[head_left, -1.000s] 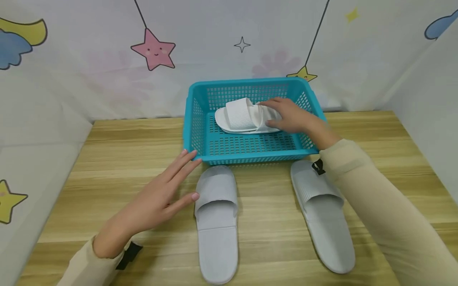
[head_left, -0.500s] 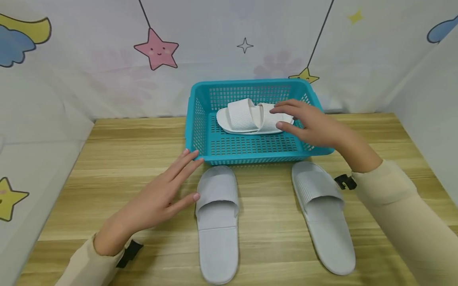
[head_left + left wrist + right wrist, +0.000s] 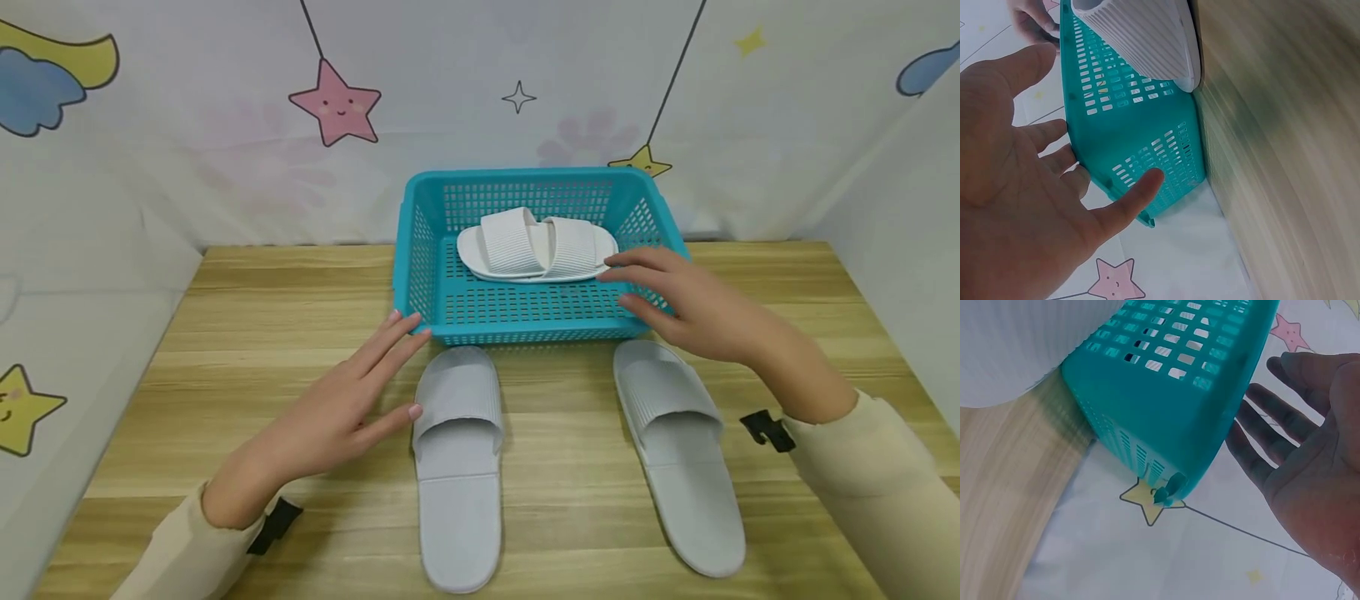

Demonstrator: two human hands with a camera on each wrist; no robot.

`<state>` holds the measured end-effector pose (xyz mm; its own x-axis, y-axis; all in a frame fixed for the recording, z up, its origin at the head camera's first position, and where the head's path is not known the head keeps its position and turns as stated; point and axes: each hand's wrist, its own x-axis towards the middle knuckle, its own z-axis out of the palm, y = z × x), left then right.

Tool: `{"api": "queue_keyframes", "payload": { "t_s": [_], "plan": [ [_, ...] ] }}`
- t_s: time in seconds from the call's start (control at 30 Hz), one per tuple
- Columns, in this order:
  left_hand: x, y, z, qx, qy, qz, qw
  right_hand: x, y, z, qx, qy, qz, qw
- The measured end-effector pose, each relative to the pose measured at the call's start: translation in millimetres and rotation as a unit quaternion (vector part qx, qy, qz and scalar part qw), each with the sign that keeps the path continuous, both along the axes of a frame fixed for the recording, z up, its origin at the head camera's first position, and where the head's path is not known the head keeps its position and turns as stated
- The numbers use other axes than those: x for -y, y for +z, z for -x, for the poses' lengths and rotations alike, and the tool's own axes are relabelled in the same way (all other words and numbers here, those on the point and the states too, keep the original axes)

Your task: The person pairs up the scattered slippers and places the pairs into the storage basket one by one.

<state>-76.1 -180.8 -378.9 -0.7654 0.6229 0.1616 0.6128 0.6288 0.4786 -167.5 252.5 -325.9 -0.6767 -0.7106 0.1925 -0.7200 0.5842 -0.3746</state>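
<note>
Beige sleeves (image 3: 862, 467), black wrist attachments (image 3: 767, 431)

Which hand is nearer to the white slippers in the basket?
Right. The right hand is above the near right corner of the basket, close to the white slippers; the left hand is at the near left corner, farther away.

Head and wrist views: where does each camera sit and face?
Head: on the head, looking forward and down at the turquoise basket, white slippers and gray slippers; left hand, right hand and sleeves show.
Left wrist: on that wrist, facing the basket past the left hand; the right hand partly shows.
Right wrist: on that wrist, facing the basket beside the right hand.
Both wrist views share the basket.
</note>
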Motion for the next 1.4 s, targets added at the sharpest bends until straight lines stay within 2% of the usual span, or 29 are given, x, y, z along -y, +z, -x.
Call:
{"api": "queue_keyframes", "payload": {
  "t_s": [0.17,0.37,0.43,0.53,0.73,1.03,1.2,1.4],
  "plan": [
    [-0.2,0.5,0.3,0.0,0.0,-0.001,1.0,-3,-3.2,-13.6,-0.041,0.006,0.013,0.9991],
    [-0.2,0.2,0.7,-0.002,-0.001,0.001,1.0,-1,-5.7,-34.3,-0.109,0.0,0.027,0.9937],
    [0.1,0.4,0.8,-0.002,-0.001,0.002,1.0,-2,-5.9,-38.6,-0.116,-0.003,0.025,0.9929],
    [-0.1,0.6,0.8,0.002,-0.002,0.002,1.0,-6,-6.3,-44.5,-0.102,0.003,0.013,0.9947],
    [-0.3,1.1,0.9,0.004,-0.005,-0.001,1.0,-20,-12.0,-53.5,-0.027,0.032,-0.037,0.9984],
    [1.0,1.1,1.6,0.007,-0.003,-0.002,1.0,-41,-34.6,-56.8,-0.065,0.046,-0.067,0.9945],
    [1.7,0.9,1.7,0.012,-0.004,-0.003,0.9999,-47,-38.3,-58.4,-0.056,0.033,-0.083,0.9944],
    [2.2,0.3,0.9,0.008,-0.006,-0.005,0.9999,-51,-37.8,-65.2,-0.02,0.001,-0.137,0.9903]
  ]
}}
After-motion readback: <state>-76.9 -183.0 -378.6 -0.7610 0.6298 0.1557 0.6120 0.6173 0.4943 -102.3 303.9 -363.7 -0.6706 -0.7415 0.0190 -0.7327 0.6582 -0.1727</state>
